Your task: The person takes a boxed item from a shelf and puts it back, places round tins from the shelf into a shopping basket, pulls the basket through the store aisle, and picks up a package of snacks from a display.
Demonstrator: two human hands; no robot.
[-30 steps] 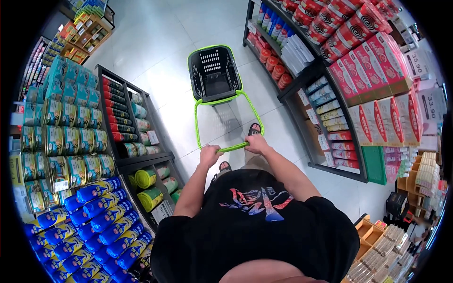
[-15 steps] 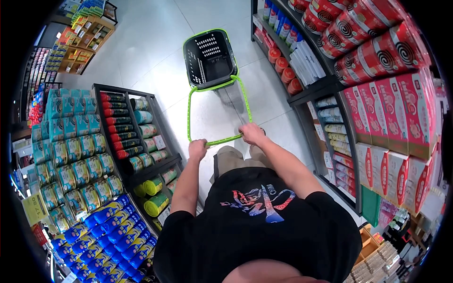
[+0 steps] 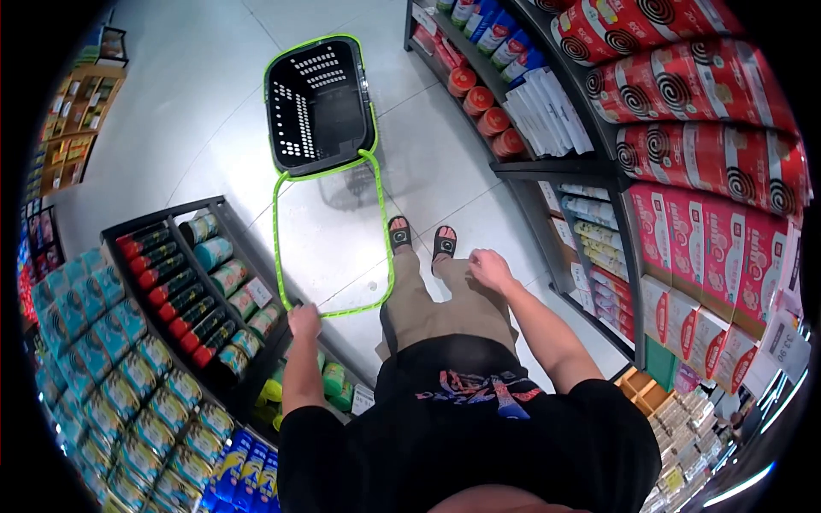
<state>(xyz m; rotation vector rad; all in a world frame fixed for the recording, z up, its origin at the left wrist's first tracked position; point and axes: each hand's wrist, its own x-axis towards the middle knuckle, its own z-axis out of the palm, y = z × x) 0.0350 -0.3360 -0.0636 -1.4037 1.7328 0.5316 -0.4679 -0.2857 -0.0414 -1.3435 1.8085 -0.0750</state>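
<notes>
A black shopping basket [image 3: 318, 161] with a lime-green rim stands on the floor ahead and to the left, with nothing visible inside. Its long green handle [image 3: 390, 235] reaches back towards me. My left hand [image 3: 304, 321] is wrapped round the handle's near left corner, close to the left shelf. Off the handle, my right hand [image 3: 490, 269] hovers over my right leg with its fingers loosely curled in and nothing visible in them.
On the left, a dark shelf [image 3: 224, 202] carries red-capped cans [image 3: 184, 295] and jars, with stacked teal packs [image 3: 81, 291] beside it. On the right, another shelf [image 3: 556, 171] holds red mosquito-coil packs [image 3: 684, 77] and pink boxes [image 3: 710, 239]. A pale tiled floor [image 3: 205, 111] runs between them.
My right hand has let go of the handle and moved right, over my leg. The basket and the left hand on its handle have shifted left in view. My sandalled feet now show.
</notes>
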